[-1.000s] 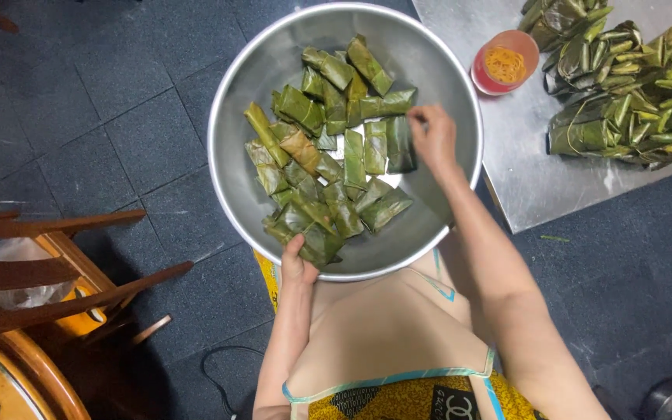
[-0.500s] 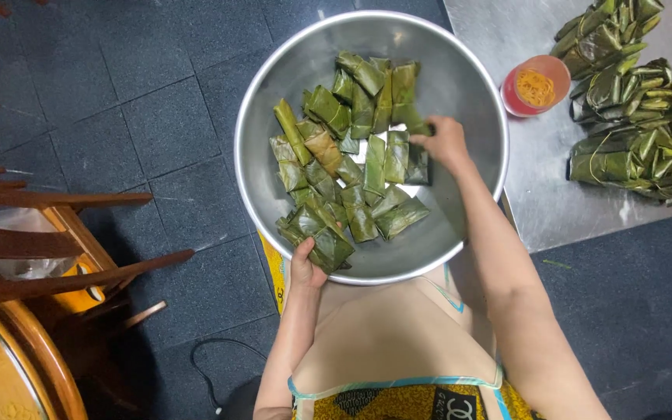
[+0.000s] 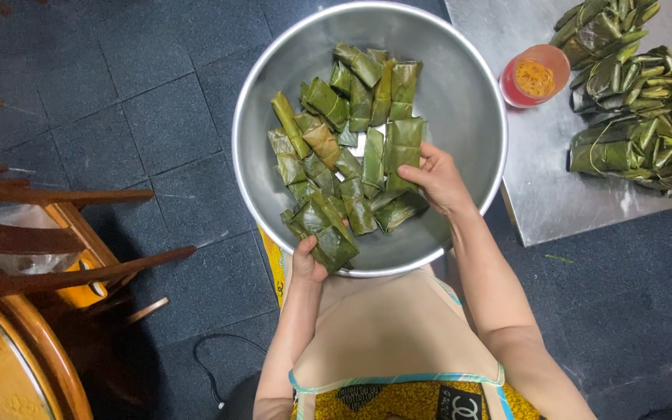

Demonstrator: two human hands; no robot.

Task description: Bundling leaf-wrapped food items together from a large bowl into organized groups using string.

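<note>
Left hand clamped on round steel bowl's rim, right hand pinching glossy leaf-wrapped parcel.

Big bowl, center frame: brushed metal w/ dull sheen, smooth inside; leaf-wrapped parcels in it look waxy green, ribbed, slightly glossy. Upper right: matt scuffed metal tray w/ glossy red plastic cup. Left edge: varnished wood chair; floor is rough matt dark tile.
</note>
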